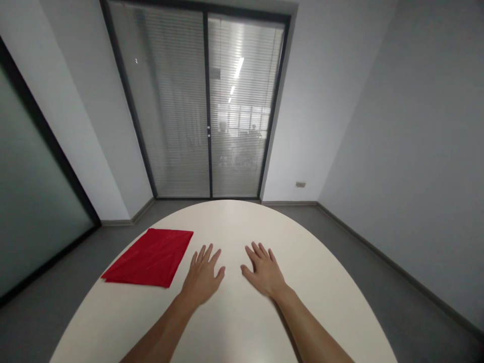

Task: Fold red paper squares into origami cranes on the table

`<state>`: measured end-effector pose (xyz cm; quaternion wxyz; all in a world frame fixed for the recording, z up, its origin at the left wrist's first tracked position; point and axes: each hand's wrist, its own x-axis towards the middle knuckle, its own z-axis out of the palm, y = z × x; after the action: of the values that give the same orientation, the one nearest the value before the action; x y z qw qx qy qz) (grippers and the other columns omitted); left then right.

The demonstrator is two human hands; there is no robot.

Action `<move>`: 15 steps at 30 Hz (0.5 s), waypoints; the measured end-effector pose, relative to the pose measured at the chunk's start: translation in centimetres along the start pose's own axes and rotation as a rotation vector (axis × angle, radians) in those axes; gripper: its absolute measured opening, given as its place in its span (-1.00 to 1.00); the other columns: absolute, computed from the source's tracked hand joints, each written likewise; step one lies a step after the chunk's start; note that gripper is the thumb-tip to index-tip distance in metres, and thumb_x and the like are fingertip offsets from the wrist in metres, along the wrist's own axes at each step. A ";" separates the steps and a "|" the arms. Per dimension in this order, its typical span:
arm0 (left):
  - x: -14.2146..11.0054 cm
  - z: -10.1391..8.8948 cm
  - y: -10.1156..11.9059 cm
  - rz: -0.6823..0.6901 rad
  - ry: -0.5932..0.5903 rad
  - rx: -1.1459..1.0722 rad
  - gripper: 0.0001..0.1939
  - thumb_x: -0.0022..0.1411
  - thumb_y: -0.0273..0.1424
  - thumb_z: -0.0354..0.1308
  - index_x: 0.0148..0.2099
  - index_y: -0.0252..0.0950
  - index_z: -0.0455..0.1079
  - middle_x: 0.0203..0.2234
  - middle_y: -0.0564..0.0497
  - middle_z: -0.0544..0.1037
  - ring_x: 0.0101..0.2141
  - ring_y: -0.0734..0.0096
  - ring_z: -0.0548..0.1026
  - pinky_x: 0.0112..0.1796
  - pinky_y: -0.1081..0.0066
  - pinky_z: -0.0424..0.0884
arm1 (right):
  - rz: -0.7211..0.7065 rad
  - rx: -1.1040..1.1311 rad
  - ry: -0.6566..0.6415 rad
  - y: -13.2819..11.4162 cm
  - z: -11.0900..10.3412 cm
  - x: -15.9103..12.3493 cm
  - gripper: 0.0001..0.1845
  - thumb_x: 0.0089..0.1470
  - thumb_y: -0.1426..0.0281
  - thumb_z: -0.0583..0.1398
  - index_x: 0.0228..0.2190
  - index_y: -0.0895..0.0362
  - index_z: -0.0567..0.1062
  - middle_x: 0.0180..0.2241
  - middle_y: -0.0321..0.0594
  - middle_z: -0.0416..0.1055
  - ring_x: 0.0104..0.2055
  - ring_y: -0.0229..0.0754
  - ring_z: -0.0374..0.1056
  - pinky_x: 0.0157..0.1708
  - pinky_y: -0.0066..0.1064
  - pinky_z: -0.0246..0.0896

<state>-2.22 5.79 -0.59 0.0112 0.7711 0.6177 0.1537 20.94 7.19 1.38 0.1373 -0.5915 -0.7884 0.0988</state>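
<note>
A red folded cloth [151, 258] lies flat on the left side of the round white table [234, 327], its left corner at the table's edge. Just right of the cloth is my left hand [204, 277], palm down with fingers spread and nothing in it. A gap separates this hand from the cloth. My right hand [263, 269] is also palm down over the table, fingers apart and holding nothing. Both thumbs point inward, with bare tabletop between them. Whether the palms touch the surface, I cannot tell.
Beyond the table's curved far edge stand framed glass panels [181, 126] with blinds. A frosted glass panel [34, 201] is at the left. White walls [416, 151] rise at the right, with a small socket plate [300, 184] low down. Grey floor [363, 262] surrounds the table.
</note>
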 end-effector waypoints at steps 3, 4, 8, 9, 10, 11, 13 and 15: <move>0.0 0.1 0.0 -0.002 -0.004 0.004 -0.44 0.38 -0.16 -0.06 0.35 -0.19 0.20 0.37 -0.13 0.13 0.37 0.01 0.01 0.30 -0.04 -0.06 | -0.005 0.001 -0.001 0.1 0.1 0.0 -0.25 0.20 0.06 0.09 0.33 0.06 0.15 0.40 -0.09 -0.08 0.44 0.11 -0.24 0.36 0.05 -0.41; 0.0 0.1 0.0 -0.002 -0.003 0.006 -0.44 0.38 -0.16 -0.06 0.35 -0.19 0.20 0.37 -0.13 0.13 0.37 0.01 0.01 0.30 -0.04 -0.06 | -0.005 0.000 0.000 0.1 0.2 0.0 -0.25 0.20 0.06 0.09 0.33 0.07 0.15 0.40 -0.08 -0.09 0.44 0.12 -0.24 0.36 0.05 -0.41; -0.1 0.0 0.0 0.005 -0.004 0.012 -0.44 0.39 -0.16 -0.07 0.35 -0.21 0.20 0.37 -0.15 0.13 0.37 -0.01 0.01 0.30 -0.04 -0.05 | -0.007 -0.004 -0.002 0.1 0.2 -0.1 -0.25 0.21 0.07 0.09 0.33 0.07 0.15 0.40 -0.08 -0.09 0.45 0.12 -0.25 0.35 0.06 -0.41; -0.1 0.0 0.0 0.007 -0.006 0.014 -0.44 0.39 -0.15 -0.07 0.35 -0.21 0.20 0.37 -0.15 0.12 0.37 -0.01 0.01 0.30 -0.04 -0.04 | -0.006 -0.006 -0.008 0.1 0.1 -0.2 -0.25 0.21 0.06 0.08 0.33 0.07 0.15 0.40 -0.08 -0.10 0.45 0.12 -0.26 0.35 0.06 -0.42; -0.1 -0.1 0.0 0.007 -0.007 0.016 -0.44 0.39 -0.15 -0.07 0.36 -0.21 0.20 0.37 -0.16 0.12 0.36 -0.02 0.01 0.29 -0.04 -0.04 | -0.005 -0.008 -0.015 0.1 0.1 -0.2 -0.25 0.21 0.06 0.07 0.33 0.08 0.14 0.41 -0.08 -0.11 0.45 0.12 -0.26 0.35 0.05 -0.43; -0.1 -0.1 0.0 0.006 -0.008 0.018 -0.44 0.39 -0.15 -0.07 0.36 -0.21 0.20 0.37 -0.16 0.12 0.36 -0.02 0.02 0.29 -0.04 -0.03 | -0.004 -0.011 -0.024 0.0 0.0 -0.2 -0.25 0.22 0.05 0.06 0.34 0.08 0.13 0.41 -0.08 -0.12 0.45 0.12 -0.27 0.36 0.04 -0.44; -0.2 -0.3 0.1 0.005 -0.010 0.022 -0.43 0.39 -0.15 -0.07 0.36 -0.20 0.19 0.37 -0.16 0.12 0.36 -0.03 0.02 0.29 -0.05 -0.03 | -0.002 -0.014 -0.042 -0.1 -0.2 -0.3 -0.24 0.23 0.03 0.04 0.34 0.08 0.12 0.41 -0.09 -0.13 0.45 0.11 -0.29 0.36 0.03 -0.45; -0.2 -0.3 0.1 0.007 -0.014 0.023 -0.43 0.39 -0.14 -0.08 0.36 -0.21 0.18 0.37 -0.16 0.11 0.36 -0.03 0.03 0.29 -0.06 -0.03 | 0.000 -0.016 -0.053 -0.2 -0.4 -0.4 -0.24 0.23 0.02 0.03 0.35 0.07 0.10 0.42 -0.10 -0.14 0.45 0.10 -0.29 0.36 0.01 -0.47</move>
<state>-2.29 5.52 -0.31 0.0060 0.7744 0.6167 0.1414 21.00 6.75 1.78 0.1116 -0.5896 -0.7925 0.1084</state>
